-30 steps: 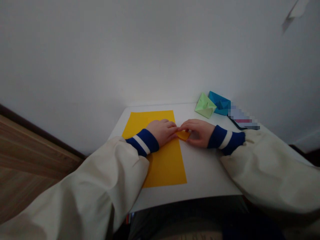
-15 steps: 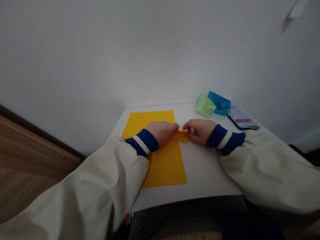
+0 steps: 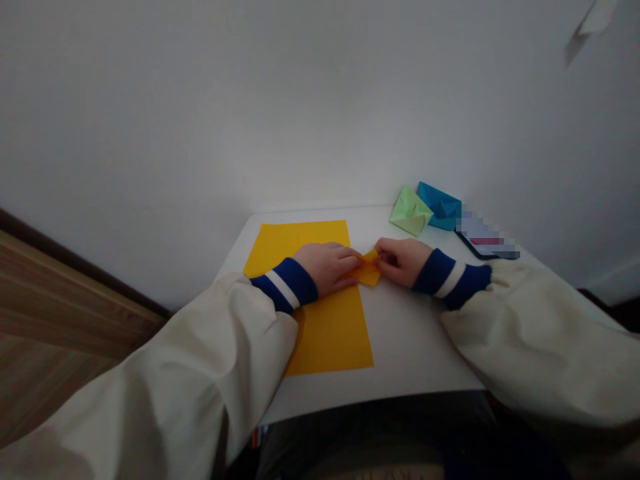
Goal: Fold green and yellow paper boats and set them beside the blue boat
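Note:
A small folded piece of orange paper lies at the right edge of a large yellow-orange sheet on the white table. My left hand rests on the sheet with its fingertips pressed on the folded piece. My right hand pinches the piece's right side and lifts a flap of it. Both arms wear cream sleeves with blue and white cuffs.
A light green folded paper shape and a blue one sit at the table's far right by the white wall. A dark-edged flat device lies beside them. Wooden flooring shows to the left.
My right hand has drawn its fingers in and turned up a flap of the small orange piece, which lay flatter before. My left hand stays pressed on it.

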{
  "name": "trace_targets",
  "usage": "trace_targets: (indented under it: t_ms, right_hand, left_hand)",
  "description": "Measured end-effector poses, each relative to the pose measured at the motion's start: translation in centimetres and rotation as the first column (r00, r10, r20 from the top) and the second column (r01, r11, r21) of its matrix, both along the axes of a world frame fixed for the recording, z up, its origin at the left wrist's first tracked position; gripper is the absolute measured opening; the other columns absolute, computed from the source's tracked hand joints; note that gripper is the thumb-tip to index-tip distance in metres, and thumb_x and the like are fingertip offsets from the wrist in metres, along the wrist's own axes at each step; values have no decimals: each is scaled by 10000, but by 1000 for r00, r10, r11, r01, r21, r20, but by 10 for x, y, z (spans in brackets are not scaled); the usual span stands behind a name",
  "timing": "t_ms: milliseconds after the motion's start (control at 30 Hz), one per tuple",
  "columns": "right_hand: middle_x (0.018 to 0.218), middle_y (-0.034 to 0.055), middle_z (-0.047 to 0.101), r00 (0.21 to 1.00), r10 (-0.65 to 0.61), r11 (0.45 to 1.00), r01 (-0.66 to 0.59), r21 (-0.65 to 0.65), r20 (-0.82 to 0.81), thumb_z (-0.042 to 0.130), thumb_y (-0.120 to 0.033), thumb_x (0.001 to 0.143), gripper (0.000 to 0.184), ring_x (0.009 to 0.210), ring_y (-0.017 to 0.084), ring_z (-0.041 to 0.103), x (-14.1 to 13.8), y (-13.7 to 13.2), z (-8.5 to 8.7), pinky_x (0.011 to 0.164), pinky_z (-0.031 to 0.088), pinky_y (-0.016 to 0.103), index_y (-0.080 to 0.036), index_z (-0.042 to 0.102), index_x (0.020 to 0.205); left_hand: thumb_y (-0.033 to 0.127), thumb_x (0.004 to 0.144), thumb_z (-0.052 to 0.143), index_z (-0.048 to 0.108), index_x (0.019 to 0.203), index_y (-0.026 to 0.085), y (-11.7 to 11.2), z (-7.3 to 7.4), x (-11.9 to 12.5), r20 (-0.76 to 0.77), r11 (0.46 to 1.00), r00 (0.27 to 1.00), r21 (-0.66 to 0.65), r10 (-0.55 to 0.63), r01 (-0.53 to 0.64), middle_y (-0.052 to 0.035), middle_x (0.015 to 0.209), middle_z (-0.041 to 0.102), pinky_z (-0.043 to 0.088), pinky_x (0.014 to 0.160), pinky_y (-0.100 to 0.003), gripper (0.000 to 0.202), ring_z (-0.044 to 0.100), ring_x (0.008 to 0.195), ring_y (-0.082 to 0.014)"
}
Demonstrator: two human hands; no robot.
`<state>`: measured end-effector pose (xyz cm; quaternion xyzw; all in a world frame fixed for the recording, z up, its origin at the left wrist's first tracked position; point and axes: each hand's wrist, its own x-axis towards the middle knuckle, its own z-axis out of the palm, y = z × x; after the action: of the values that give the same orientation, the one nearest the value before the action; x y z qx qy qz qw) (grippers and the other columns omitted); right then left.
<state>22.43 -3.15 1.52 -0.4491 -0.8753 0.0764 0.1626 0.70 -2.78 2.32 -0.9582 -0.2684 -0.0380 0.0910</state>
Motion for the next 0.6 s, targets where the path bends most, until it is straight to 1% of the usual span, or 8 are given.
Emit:
trace_targets:
  t_ms: [67, 133, 200, 300, 400, 467, 600]
  right_hand:
    - [566, -29, 518, 999, 12, 1000, -13, -11, -41, 457, -269, 766, 100, 489, 101, 427, 0, 0, -1, 498, 270, 230, -188, 504, 799]
    - [548, -38, 498, 996, 26, 999, -28, -23, -80, 453, -246, 764, 90, 479, 97, 416, 0, 1, -2, 501, 274, 228, -184, 502, 808]
    - [536, -47, 478, 993, 41, 999, -45, -30, -109, 453, -230, 759, 86, 470, 94, 405, 0, 1, -3, 495, 271, 225, -183, 501, 813]
    - [517, -60, 454, 989, 43, 998, -50, -45, -143, 456, -219, 752, 78, 452, 91, 391, 0, 2, -4, 480, 264, 221, -187, 494, 811]
    - [503, -69, 468, 982, 39, 994, -57, -94, -183, 447, -209, 753, 87, 435, 89, 391, 0, 4, -5, 473, 273, 216, -190, 471, 833]
    - [495, -74, 479, 978, 41, 989, -68, -129, -204, 441, -206, 756, 93, 427, 90, 400, 0, 5, -6, 470, 281, 214, -193, 457, 847]
    - [481, -87, 472, 973, 49, 985, -85, -152, -227, 436, -202, 767, 134, 416, 92, 405, 1, 7, -10, 465, 291, 215, -191, 443, 901]
  left_hand:
    - [444, 903, 406, 538, 1141, 189, 0, 0, 0, 6, 1000, 1000, -9, 4, -4, -60, 1168, 597, 468, 814, -333, 373, 564, 1023, -217]
    - [476, 890, 420, 532, 1136, 186, 0, 0, 0, 17, 1000, 1000, -12, -3, 3, -65, 1159, 598, 465, 809, -328, 396, 566, 1012, -217]
    - [492, 876, 437, 525, 1131, 187, 0, 0, 0, 30, 1000, 1000, -9, -10, 10, -67, 1178, 584, 465, 800, -328, 408, 568, 1007, -219]
    - [476, 862, 459, 515, 1131, 192, 0, 0, 0, 53, 1000, 999, 14, -6, 5, -68, 1254, 531, 465, 794, -337, 396, 565, 1014, -226]
    - [491, 839, 482, 515, 1119, 185, 0, -1, 0, 89, 1000, 996, 24, 9, -12, -75, 1294, 487, 465, 785, -334, 416, 570, 997, -226]
    - [486, 841, 481, 536, 1077, 180, 0, -2, 0, 92, 999, 996, 22, 22, -25, -76, 1236, 522, 465, 761, -319, 391, 583, 949, -213]
    - [463, 870, 439, 574, 997, 182, 2, -3, 0, 47, 999, 998, 2, 33, -33, -65, 1033, 611, 463, 729, -310, 337, 588, 891, -206]
